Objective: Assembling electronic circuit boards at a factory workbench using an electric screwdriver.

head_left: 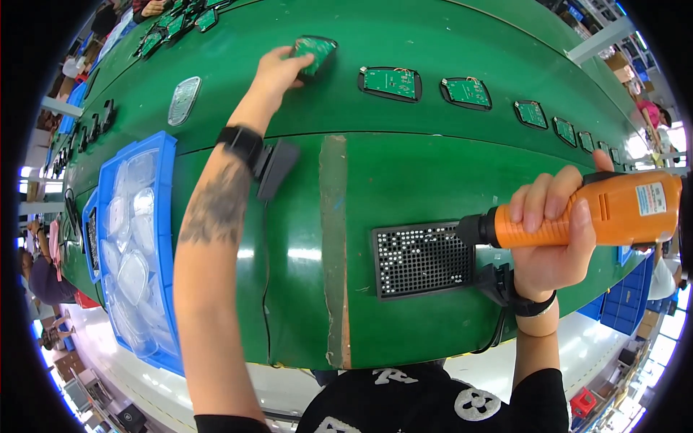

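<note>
At the left edge of the counter (411, 180), you have small black parts (94, 128) in a loose line. The blue tray (165, 216) fills the near left corner, loaded with clear covers (133, 278); one more cover (185, 100) lies flat beyond it, farther from the near edge. A pile of boards (175, 26) sits toward the far left corner, with another person's hand (152, 8) just beside it.

Your left hand (280, 70) reaches well away from the near edge and pinches a tilted board (323, 53) by its left side, thumb on its green face, fingers partly hidden. A worn strip (333, 245) runs in from the near edge. Right of it, toward that edge, lies the black grid (426, 267), white pieces in many of its holes.

Beyond the grid, a row of boards (390, 83) in dark frames, green faces up, trails off toward the right edge. Your right hand (552, 216) is wrapped around the orange driver (624, 206), whose black nose points left over the grid's far right corner; you cannot tell from here whether its tip touches.
</note>
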The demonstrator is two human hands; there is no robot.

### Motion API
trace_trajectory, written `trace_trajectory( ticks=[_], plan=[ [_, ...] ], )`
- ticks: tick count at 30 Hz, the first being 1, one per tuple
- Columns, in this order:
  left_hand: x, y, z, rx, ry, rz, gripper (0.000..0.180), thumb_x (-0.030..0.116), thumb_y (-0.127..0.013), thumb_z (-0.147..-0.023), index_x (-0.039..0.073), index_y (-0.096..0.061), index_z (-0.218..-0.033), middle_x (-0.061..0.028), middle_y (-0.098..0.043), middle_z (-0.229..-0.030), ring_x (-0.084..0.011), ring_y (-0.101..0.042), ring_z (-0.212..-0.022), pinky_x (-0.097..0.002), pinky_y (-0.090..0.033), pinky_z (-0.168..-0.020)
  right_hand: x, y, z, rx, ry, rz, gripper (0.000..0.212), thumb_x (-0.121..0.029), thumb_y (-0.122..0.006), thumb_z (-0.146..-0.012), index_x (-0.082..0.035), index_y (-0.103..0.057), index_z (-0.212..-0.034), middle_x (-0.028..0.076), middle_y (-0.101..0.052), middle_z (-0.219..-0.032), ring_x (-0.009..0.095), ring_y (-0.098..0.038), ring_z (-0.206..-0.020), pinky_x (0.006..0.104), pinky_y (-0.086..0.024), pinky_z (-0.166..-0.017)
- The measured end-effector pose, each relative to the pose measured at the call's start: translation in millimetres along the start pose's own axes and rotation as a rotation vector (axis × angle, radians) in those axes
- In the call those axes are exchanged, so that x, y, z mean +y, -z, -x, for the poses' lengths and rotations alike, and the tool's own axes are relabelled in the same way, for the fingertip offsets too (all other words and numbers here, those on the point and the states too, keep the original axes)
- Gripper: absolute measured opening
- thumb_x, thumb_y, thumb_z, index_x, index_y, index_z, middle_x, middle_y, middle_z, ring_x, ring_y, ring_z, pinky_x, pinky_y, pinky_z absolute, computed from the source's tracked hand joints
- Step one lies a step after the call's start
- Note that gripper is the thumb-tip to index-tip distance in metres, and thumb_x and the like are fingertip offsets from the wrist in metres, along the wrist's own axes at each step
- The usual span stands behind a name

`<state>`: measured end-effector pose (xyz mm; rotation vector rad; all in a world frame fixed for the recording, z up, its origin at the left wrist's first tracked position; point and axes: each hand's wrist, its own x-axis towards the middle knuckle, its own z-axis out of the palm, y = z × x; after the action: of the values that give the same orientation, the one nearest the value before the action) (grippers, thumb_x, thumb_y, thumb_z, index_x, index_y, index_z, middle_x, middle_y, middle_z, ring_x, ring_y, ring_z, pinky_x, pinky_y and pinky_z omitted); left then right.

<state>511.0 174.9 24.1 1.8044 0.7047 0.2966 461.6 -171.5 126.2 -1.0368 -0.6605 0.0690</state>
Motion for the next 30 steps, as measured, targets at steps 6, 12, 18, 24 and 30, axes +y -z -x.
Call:
trace_trajectory(
  ticks=[6,12,18,24,30],
  plan=[
    [-6.0,-53.0,-7.1,0.322,-0.480,-0.926,0.078,0.038,-0.075,-0.066,0.009,-0.042,-0.130,-0.0141,-0.049,-0.122,-0.0304,-0.043,-0.117,-0.0407,-0.036,-0.095,4.2,2.4,2.6,0.036,-0.041,0.072,0.043,-0.015,-0.043,-0.088,-0.006,-0.027,-0.126,0.003,-0.040,-0.068,0.013,-0.042,-0.051,0.0288,-0.039,-0.052],
    [-2.3,-98.7,14.4,-0.304,-0.828,-0.616,0.068,0.033,-0.075,-0.065,0.013,-0.046,-0.124,-0.0114,-0.050,-0.122,-0.0319,-0.039,-0.120,-0.0423,-0.032,-0.100,0.0,1.5,15.4,-0.118,-0.091,0.119,0.047,-0.005,-0.053,-0.082,-0.015,-0.026,-0.119,0.003,-0.047,-0.066,0.017,-0.048,-0.052,0.0340,-0.046,-0.054],
    [1.6,-91.6,18.9,-0.398,-0.863,-0.612,0.046,0.030,-0.072,-0.069,0.009,-0.058,-0.107,-0.0118,-0.059,-0.104,-0.0301,-0.050,-0.104,-0.0410,-0.039,-0.091,0.1,4.8,22.1,-0.233,-0.087,0.097,0.052,0.003,-0.056,-0.077,-0.016,-0.023,-0.114,0.006,-0.051,-0.067,0.019,-0.052,-0.054,0.0390,-0.049,-0.055],
    [51.2,-32.3,90.1,-0.475,-0.730,-0.623,0.048,0.026,-0.071,-0.070,0.005,-0.052,-0.109,-0.0125,-0.050,-0.122,-0.0287,-0.049,-0.109,-0.0391,-0.040,-0.091,4.7,-3.9,19.9,-0.275,-0.079,0.193,0.044,-0.005,-0.053,-0.081,-0.015,-0.027,-0.115,0.003,-0.048,-0.065,0.017,-0.050,-0.052,0.0336,-0.046,-0.054],
    [72.8,0.7,230.1,-0.478,-0.710,-0.491,0.034,0.017,-0.075,-0.055,0.006,-0.063,-0.086,-0.0153,-0.055,-0.110,-0.0328,-0.054,-0.095,-0.0393,-0.049,-0.075,5.2,12.0,18.2,-0.267,-0.054,0.347,0.038,-0.009,-0.049,-0.084,-0.014,-0.028,-0.116,0.002,-0.046,-0.064,0.015,-0.049,-0.052,0.0306,-0.044,-0.054]
  ],
)
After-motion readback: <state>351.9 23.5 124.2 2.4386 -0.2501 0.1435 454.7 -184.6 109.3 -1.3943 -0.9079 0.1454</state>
